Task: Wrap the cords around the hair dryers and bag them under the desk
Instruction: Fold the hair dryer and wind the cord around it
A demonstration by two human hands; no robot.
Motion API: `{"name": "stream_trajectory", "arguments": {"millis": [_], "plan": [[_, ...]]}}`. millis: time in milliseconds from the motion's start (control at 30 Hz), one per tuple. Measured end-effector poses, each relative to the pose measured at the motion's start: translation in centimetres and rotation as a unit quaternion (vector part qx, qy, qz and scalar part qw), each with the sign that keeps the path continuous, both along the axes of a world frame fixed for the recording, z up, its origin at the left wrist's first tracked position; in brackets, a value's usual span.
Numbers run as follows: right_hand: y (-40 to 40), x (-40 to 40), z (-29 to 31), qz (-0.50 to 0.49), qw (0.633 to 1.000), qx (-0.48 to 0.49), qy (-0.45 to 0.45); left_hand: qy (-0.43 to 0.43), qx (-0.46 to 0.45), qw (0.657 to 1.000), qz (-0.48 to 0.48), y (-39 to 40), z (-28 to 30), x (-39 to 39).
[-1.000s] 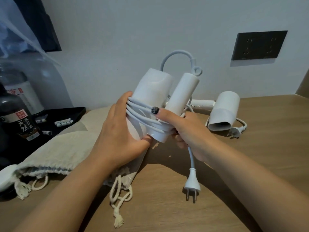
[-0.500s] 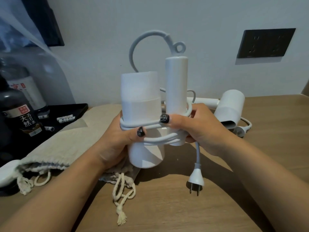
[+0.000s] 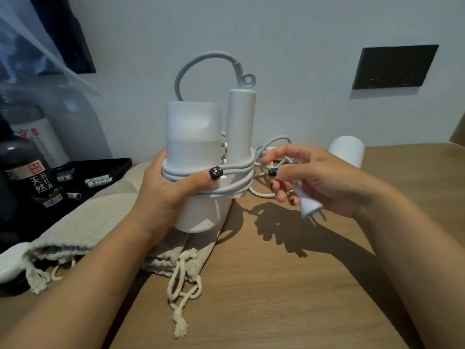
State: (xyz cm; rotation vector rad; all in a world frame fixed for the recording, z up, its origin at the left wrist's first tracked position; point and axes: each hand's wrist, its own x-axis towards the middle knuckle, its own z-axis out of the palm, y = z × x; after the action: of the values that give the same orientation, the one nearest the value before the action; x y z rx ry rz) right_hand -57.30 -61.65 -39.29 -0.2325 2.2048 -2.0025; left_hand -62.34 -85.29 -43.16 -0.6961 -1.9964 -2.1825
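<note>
A white folded hair dryer (image 3: 192, 137) stands upright above the desk, its handle beside the barrel. My left hand (image 3: 166, 187) grips it around the middle, thumb pressing the wrapped cord (image 3: 234, 170). Several turns of cord circle barrel and handle. My right hand (image 3: 307, 177) pinches the cord's free end just right of the dryer, and the plug (image 3: 308, 205) hangs below its fingers. A second white hair dryer (image 3: 348, 152) lies on the desk behind my right hand, mostly hidden. A beige drawstring bag (image 3: 83, 222) lies flat under my left arm.
A black tray (image 3: 118, 165) with small packets sits at the left against the wall, with dark bottles (image 3: 37, 177) in front of it. A black wall socket (image 3: 395, 66) is at upper right. The wooden desk (image 3: 276, 285) stretches toward me.
The dryer was turned upright from a tilt. My right hand let go of the handle and moved right, now pinching the cord end so the plug lifted off its low hang.
</note>
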Motion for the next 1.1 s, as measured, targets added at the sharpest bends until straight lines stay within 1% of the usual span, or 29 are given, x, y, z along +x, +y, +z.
{"name": "stream_trajectory", "arguments": {"millis": [133, 200, 300, 367, 433, 500, 633, 767, 867, 967, 1033, 1100], "plan": [[0.7, 0.2, 0.6, 0.017, 0.991, -0.13, 0.008, -0.012, 0.045, 0.999, 0.01, -0.4, 0.1, -0.4], [0.7, 0.2, 0.7, 0.021, 0.979, -0.203, 0.003, 0.002, 0.043, 0.999, 0.006, -0.7, 0.2, -0.4], [0.9, 0.3, 0.9, -0.002, 0.948, -0.318, 0.007, 0.051, 0.002, 0.999, -0.004, -1.0, 0.6, -0.1], [1.1, 0.2, 1.0, -0.025, 0.925, -0.38, 0.016, 0.092, -0.043, 0.995, -0.004, -0.9, 0.7, 0.3], [1.3, 0.1, 1.1, -0.042, 0.905, -0.422, 0.033, 0.127, -0.083, 0.988, -0.002, -0.7, 0.6, 0.7], [1.4, 0.1, 1.1, -0.047, 0.894, -0.443, 0.053, 0.148, -0.105, 0.983, -0.012, -0.4, 0.4, 0.9], [1.4, 0.0, 1.2, -0.06, 0.896, -0.432, 0.082, 0.149, -0.105, 0.983, -0.029, -0.2, 0.4, 1.0], [0.9, 0.0, 1.2, -0.089, 0.917, -0.37, 0.118, 0.125, -0.088, 0.987, -0.041, -0.2, 0.5, 1.1], [0.1, -0.1, 0.8, -0.11, 0.913, -0.368, 0.134, 0.135, -0.105, 0.984, -0.055, -0.2, 0.7, 1.4], [0.1, -0.7, 0.3, -0.155, 0.912, -0.359, 0.122, 0.148, -0.134, 0.977, -0.07, 0.0, 0.7, 1.8], [0.3, -0.9, 0.1, -0.179, 0.929, -0.306, 0.11, 0.152, -0.14, 0.974, -0.09, 0.2, 0.7, 2.0], [0.2, -0.9, -0.2, -0.183, 0.949, -0.226, 0.117, 0.157, -0.142, 0.97, -0.12, 0.5, 0.7, 2.2]]}}
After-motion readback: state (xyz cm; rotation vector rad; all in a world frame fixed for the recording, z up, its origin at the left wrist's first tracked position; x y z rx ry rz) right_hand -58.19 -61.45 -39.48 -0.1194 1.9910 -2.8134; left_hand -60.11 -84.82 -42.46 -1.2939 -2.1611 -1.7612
